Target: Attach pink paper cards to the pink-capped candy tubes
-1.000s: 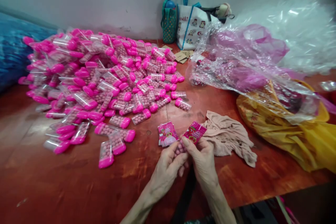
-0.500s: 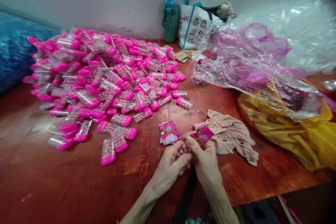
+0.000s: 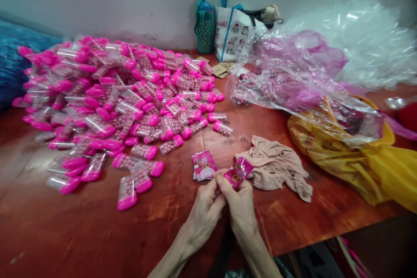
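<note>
Close together above the table's front part, both of my hands are closed around one small clear container of pink balls, mostly hidden by my fingers. My left hand [image 3: 203,208] grips its left side. In my right hand [image 3: 239,204], a shiny pink printed wrapper [image 3: 239,172] is pinched and sticks out past the fingers; whether it is around the container I cannot tell. A small stack of matching pink wrappers [image 3: 204,166] lies just beyond my left hand. To the right, a crumpled beige cloth [image 3: 280,163] lies on the table.
A big heap of clear containers with pink caps [image 3: 130,95] covers the left and middle of the red-brown table [image 3: 97,234]. Clear and purple plastic film [image 3: 293,69] and a yellow bag [image 3: 345,165] lie at right. A white tote bag [image 3: 230,30] and a green bottle holder [image 3: 205,32] stand by the wall.
The whole view has shifted, so things appear slightly farther left. My fingers now cover more of the container, and the wrapper has tilted and looks more crumpled.
</note>
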